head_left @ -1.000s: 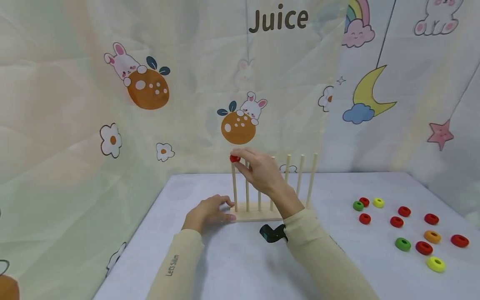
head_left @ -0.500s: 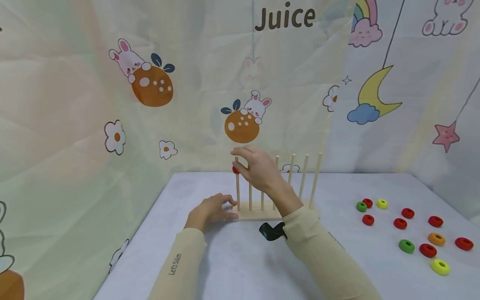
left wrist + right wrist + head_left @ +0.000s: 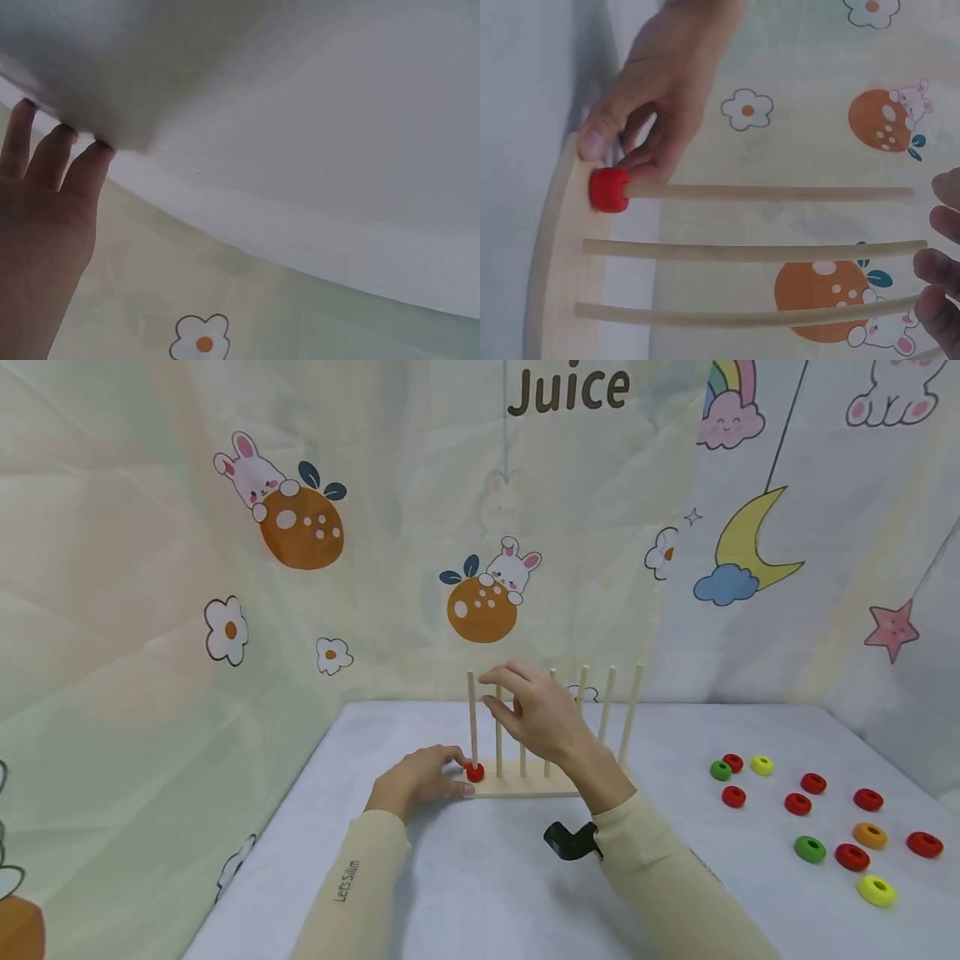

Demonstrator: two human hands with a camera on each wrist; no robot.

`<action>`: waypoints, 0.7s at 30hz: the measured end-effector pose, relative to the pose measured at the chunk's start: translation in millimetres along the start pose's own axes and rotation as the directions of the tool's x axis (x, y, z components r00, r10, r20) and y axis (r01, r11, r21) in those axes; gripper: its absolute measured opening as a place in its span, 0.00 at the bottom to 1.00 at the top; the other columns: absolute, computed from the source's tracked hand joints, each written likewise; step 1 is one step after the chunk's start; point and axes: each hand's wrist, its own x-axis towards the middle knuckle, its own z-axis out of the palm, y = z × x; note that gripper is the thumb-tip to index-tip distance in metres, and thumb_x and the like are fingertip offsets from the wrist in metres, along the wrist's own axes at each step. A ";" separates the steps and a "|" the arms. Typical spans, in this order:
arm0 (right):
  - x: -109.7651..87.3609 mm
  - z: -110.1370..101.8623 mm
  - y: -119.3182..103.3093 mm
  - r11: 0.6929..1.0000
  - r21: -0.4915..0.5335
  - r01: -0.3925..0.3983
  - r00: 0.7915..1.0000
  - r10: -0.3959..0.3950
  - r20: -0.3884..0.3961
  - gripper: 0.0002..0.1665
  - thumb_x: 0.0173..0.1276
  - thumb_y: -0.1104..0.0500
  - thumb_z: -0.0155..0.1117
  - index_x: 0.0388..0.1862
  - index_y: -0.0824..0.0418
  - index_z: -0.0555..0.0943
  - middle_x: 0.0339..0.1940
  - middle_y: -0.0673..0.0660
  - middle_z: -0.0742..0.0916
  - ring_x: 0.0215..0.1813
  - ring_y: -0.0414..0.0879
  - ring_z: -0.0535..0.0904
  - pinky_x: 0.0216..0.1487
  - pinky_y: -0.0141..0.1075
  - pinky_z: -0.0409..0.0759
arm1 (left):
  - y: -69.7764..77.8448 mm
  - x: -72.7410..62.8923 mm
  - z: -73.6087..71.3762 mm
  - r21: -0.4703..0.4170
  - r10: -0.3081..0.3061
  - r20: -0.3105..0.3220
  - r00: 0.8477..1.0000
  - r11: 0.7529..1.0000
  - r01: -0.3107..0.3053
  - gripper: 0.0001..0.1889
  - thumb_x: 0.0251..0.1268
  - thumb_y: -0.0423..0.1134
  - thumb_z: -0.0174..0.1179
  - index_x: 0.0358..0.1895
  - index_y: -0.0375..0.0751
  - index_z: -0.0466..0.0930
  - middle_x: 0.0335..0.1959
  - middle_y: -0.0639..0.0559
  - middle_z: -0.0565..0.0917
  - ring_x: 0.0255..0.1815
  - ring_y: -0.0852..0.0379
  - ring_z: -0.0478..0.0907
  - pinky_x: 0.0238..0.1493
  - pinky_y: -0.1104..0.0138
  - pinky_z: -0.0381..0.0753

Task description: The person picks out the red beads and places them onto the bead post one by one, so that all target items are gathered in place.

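Observation:
A wooden peg stand [image 3: 525, 785] with several upright pegs stands on the table. One red ring bead [image 3: 476, 772] sits at the foot of the leftmost peg, on the base. My left hand [image 3: 420, 777] grips the base's left end, thumb in front and fingers behind; in the right wrist view the same hand [image 3: 664, 90] is beside the red bead [image 3: 609, 190]. Near the tops of the left pegs, my right hand [image 3: 543, 710] holds nothing, its thumb and fingers spread apart. In the left wrist view, the left hand's fingertips reach the table edge; the stand is not visible there.
Several loose ring beads lie on the right of the table: red ones such as this bead [image 3: 852, 857], a green bead [image 3: 810, 849], an orange bead [image 3: 870, 836] and a yellow bead [image 3: 876, 891]. A printed curtain [image 3: 390, 568] hangs behind the table.
The red bead, pinched by my right hand at the leftmost peg's top, was let go and dropped to the base. My right hand has shifted right. My left hand stays at the stand.

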 end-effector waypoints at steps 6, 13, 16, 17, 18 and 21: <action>-20.9 -1.7 7.1 0.997 -0.023 0.070 0.998 -0.070 -0.010 0.12 0.69 0.61 0.70 0.51 0.56 0.85 0.43 0.52 0.86 0.23 0.39 0.73 0.25 0.28 0.74 | 3.4 4.9 0.6 -0.004 0.011 0.023 1.000 1.000 -0.011 0.21 0.56 0.57 0.76 0.51 0.66 0.80 0.56 0.55 0.83 0.58 0.52 0.76 0.63 0.47 0.76; -50.8 -24.0 20.4 0.995 -0.044 0.090 0.993 -0.086 0.081 0.15 0.67 0.61 0.73 0.52 0.56 0.84 0.47 0.51 0.86 0.26 0.41 0.77 0.29 0.28 0.77 | -4.1 7.6 3.2 -0.023 0.024 0.017 1.000 0.999 -0.023 0.21 0.59 0.60 0.73 0.54 0.73 0.79 0.62 0.53 0.81 0.65 0.47 0.74 0.64 0.44 0.73; -64.5 -34.9 29.2 0.996 -0.058 0.061 0.992 -0.054 0.116 0.16 0.66 0.61 0.74 0.52 0.56 0.84 0.48 0.50 0.85 0.27 0.40 0.77 0.28 0.29 0.77 | -6.0 9.8 -1.0 -0.019 0.040 0.017 0.999 0.999 -0.040 0.21 0.60 0.59 0.72 0.56 0.70 0.79 0.64 0.52 0.80 0.67 0.46 0.73 0.66 0.43 0.72; -69.1 -38.0 31.7 0.997 -0.062 0.053 0.991 -0.045 0.126 0.16 0.66 0.61 0.74 0.52 0.56 0.84 0.47 0.49 0.85 0.27 0.41 0.77 0.28 0.29 0.76 | -6.5 10.6 -2.0 -0.015 0.045 0.019 0.999 0.999 -0.045 0.22 0.60 0.59 0.72 0.56 0.69 0.79 0.65 0.51 0.80 0.67 0.45 0.73 0.66 0.43 0.71; -73.8 -41.0 33.8 0.997 -0.066 0.044 0.990 -0.035 0.135 0.16 0.66 0.61 0.74 0.52 0.56 0.84 0.46 0.49 0.85 0.27 0.40 0.77 0.27 0.29 0.76 | -6.6 10.9 -3.0 -0.010 0.052 0.022 0.998 0.999 -0.052 0.22 0.59 0.59 0.73 0.56 0.68 0.80 0.65 0.51 0.79 0.67 0.44 0.73 0.66 0.42 0.72; -88.1 -48.5 38.6 0.997 -0.076 0.015 0.987 -0.002 0.162 0.16 0.66 0.60 0.74 0.52 0.56 0.85 0.46 0.49 0.86 0.26 0.39 0.77 0.27 0.29 0.76 | -7.4 11.4 -3.8 0.009 0.055 0.039 0.998 0.998 -0.055 0.23 0.58 0.59 0.74 0.55 0.66 0.80 0.63 0.50 0.80 0.64 0.45 0.74 0.64 0.43 0.73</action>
